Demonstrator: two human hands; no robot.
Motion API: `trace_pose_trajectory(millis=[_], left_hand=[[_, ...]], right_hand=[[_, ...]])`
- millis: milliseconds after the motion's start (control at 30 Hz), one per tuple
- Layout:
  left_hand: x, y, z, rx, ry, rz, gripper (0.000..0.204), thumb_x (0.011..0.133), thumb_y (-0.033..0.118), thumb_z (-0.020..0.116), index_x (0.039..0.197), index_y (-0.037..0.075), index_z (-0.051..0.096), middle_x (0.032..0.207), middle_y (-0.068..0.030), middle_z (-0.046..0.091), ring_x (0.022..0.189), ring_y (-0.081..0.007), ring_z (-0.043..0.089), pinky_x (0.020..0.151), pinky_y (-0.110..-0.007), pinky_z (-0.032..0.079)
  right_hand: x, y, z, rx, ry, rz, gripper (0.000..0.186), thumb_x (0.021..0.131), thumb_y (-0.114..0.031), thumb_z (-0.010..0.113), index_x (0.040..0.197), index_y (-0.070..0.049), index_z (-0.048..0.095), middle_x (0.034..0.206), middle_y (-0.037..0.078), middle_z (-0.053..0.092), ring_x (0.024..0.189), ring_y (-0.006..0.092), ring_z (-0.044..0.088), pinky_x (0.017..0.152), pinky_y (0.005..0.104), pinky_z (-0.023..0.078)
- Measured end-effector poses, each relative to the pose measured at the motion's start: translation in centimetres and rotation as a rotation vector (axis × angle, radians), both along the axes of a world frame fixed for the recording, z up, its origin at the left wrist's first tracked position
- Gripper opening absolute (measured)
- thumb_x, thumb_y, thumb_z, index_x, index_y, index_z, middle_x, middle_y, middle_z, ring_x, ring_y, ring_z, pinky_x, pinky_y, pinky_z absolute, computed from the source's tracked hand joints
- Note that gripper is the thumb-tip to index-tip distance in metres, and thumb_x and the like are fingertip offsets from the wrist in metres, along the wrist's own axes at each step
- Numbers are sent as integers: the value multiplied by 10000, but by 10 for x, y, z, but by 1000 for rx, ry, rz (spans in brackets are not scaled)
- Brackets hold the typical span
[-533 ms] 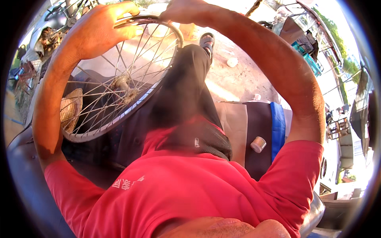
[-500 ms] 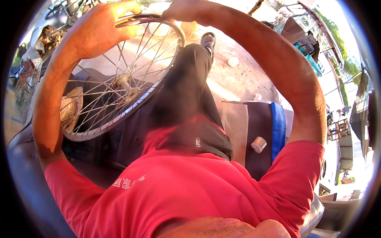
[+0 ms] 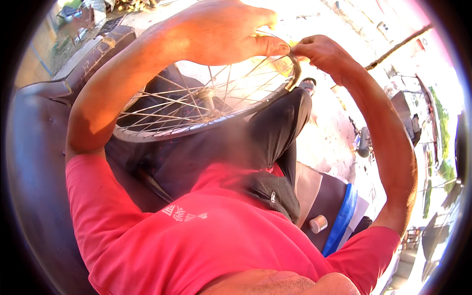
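A spoked bicycle wheel [image 3: 162, 135] leans across my dark-trousered lap, its hub [image 3: 209, 101] facing me. My left hand [image 3: 228, 37] is closed over the far part of the rim, thumb on the near side and fingers beyond. Right beside that thumb, the fingers of my right hand [image 3: 322, 53] pinch the rim's far right edge, where a dark curved band runs along it. Glare and my left hand hide much of the far rim. Whether a tyre is on it, I cannot tell.
A dark padded seat [image 3: 44, 162] is under and left of me. On its right side lie a small round tub [image 3: 318, 224] and a blue strip [image 3: 340, 219]. My sandalled foot [image 3: 308, 85] stands on sunlit ground. A pole [image 3: 398, 46] slants at the far right.
The view has turned. Both hands have shifted right along the rim, and my right hand now pinches beside the left thumb. The wheel appears tilted flatter.
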State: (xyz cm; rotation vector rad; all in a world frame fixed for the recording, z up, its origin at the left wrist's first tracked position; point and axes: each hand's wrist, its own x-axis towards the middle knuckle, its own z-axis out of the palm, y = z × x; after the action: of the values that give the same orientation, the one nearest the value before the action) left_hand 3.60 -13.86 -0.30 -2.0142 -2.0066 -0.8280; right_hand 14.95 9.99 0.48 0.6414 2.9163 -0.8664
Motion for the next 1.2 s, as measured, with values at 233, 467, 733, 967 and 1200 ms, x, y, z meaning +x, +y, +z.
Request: trace_pose_trajectory(millis=[233, 467, 733, 967, 1200], left_hand=[[-4, -6, -4, -1, -100, 49, 381, 963, 433, 647, 1112, 83, 676, 865, -179, 685, 804, -360, 665, 712, -422, 499], [0, -11, -3, -20, -26, 90, 417, 916, 457, 696, 1091, 78, 676, 838, -159, 686, 791, -350, 665, 703, -426, 499], [2, -5, -5, -63, -28, 88, 424, 885, 418, 733, 1138, 82, 675, 917, -163, 708, 858, -364, 675, 747, -438, 508], [-4, 0, -10, -17, 57, 90, 451, 864, 464, 728, 1033, 49, 672, 865, -202, 693, 847, -401, 673, 730, -481, 502], [-4, 0, -14, 49, 112, 68, 471, 863, 478, 713, 969, 20, 668, 813, -212, 686, 811, -413, 670, 711, -497, 498]], right_hand=[[-4, -5, 1, 20, 32, 22, 408, 910, -405, 678, 1052, -27, 732, 960, 65, 719, 952, 177, 617, 842, 353, 440], [1, 5, -2, -163, 87, 72, 378, 920, -394, 688, 1020, -33, 743, 916, 32, 700, 863, 136, 584, 779, 315, 443], [-1, 8, -2, -2, 27, 56, 386, 909, -404, 711, 1024, -36, 741, 906, 31, 696, 885, 124, 588, 760, 289, 416], [4, 8, -6, -166, 61, -23, 377, 918, -379, 714, 1019, -17, 736, 857, 31, 663, 820, 118, 555, 725, 299, 416], [-1, 10, -9, -23, 52, 37, 387, 903, -343, 705, 1078, 1, 729, 899, 53, 672, 879, 157, 565, 770, 311, 438]])
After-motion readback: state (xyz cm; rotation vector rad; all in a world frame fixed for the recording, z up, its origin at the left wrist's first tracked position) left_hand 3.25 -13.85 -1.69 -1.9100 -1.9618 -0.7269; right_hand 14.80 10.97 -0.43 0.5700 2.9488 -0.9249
